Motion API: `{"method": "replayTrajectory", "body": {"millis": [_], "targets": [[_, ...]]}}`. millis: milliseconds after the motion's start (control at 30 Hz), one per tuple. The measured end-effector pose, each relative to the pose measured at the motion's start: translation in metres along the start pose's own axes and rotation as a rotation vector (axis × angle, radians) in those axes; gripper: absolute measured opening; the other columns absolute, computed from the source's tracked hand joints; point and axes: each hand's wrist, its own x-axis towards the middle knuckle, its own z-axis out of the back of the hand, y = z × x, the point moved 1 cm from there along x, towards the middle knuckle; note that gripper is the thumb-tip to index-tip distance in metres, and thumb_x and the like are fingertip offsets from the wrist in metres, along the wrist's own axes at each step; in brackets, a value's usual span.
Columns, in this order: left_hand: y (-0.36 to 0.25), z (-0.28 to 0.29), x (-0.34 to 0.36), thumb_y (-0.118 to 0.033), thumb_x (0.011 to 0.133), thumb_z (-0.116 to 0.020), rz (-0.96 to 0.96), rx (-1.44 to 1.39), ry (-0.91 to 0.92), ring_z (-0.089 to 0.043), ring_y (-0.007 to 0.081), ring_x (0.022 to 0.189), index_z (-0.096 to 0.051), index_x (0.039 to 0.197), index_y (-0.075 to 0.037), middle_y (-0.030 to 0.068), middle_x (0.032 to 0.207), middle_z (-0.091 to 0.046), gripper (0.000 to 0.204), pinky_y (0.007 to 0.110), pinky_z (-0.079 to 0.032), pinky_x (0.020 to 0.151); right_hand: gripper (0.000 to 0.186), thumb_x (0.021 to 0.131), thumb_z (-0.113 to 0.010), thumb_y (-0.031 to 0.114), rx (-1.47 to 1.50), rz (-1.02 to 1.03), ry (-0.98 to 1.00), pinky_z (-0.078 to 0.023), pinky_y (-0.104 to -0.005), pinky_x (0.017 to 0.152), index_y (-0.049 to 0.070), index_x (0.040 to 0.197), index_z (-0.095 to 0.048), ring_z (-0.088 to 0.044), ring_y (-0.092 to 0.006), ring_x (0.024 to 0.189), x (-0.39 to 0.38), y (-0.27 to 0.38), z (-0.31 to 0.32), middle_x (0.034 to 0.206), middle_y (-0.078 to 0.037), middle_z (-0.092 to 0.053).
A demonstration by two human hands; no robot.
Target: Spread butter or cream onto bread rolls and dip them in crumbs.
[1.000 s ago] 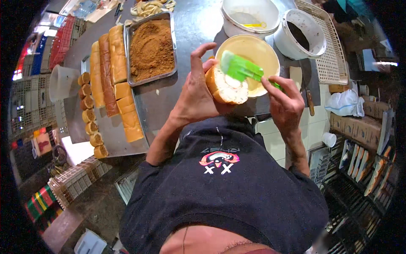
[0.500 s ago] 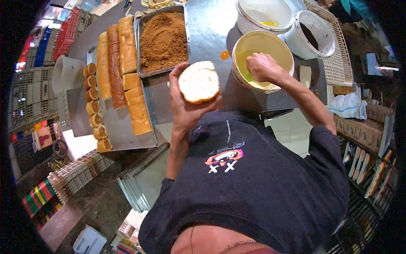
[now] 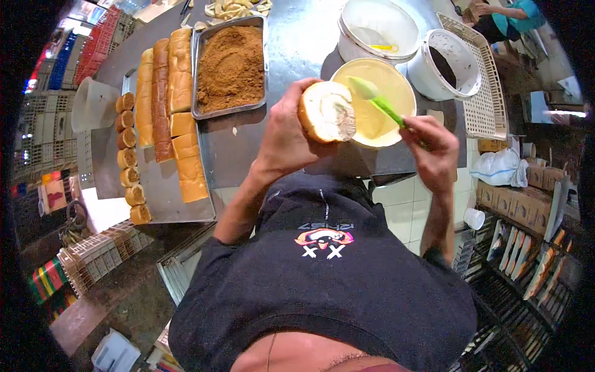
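Green spatula point(image 3: 382, 105) was gripped by right hand point(image 3: 435, 147), bread point(image 3: 327, 113) by left hand point(image 3: 282, 130); spreading judged in hand, light stroke seemingly called for.

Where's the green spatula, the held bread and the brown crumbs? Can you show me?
Green spatula point(image 3: 383, 106): head view, on its handle, near the blade.
Held bread point(image 3: 327, 113): head view, on its round pale face.
Brown crumbs point(image 3: 230, 68): head view, middle of the heap.

Round bread piece point(image 3: 327, 111), cut face up, seemingly cream-smeared; green spatula point(image 3: 384, 108) slanted over pale tub point(image 3: 396, 82).
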Motion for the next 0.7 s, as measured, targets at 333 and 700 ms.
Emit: {"method": "replayTrajectory", "body": {"millis": [333, 700], "targets": [[-0.003, -0.004, 0.017, -0.016, 0.057, -0.093, -0.046, -0.044, 0.081, -0.071, 0.0258, 0.101, -0.045, 0.132, -0.001, 0.0153, 0.109, -0.07, 0.09, 0.035, -0.057, 0.09, 0.034, 0.078, -0.075, -0.011, -0.408, 0.243, -0.092, -0.056, -0.0307, 0.075, 0.007, 0.107, -0.078, -0.067, -0.0198, 0.086, -0.029, 0.013, 0.004, 0.098, -0.009, -0.069], [0.011, -0.005, -0.017, -0.016, 0.072, -0.088, 0.383, -0.536, -0.053, -0.063, 0.0217, 0.112, -0.043, 0.137, 0.003, 0.013, 0.123, -0.062, 0.081, 0.036, -0.052, 0.1, 0.025, 0.09, -0.071, 0.002, -0.394, -0.051, -0.214, -0.054, -0.0278, 0.066, 0.005, 0.115, -0.073, -0.066, -0.0136, 0.075, 0.009, -0.017, -0.018, 0.094, -0.007, -0.071]]}}
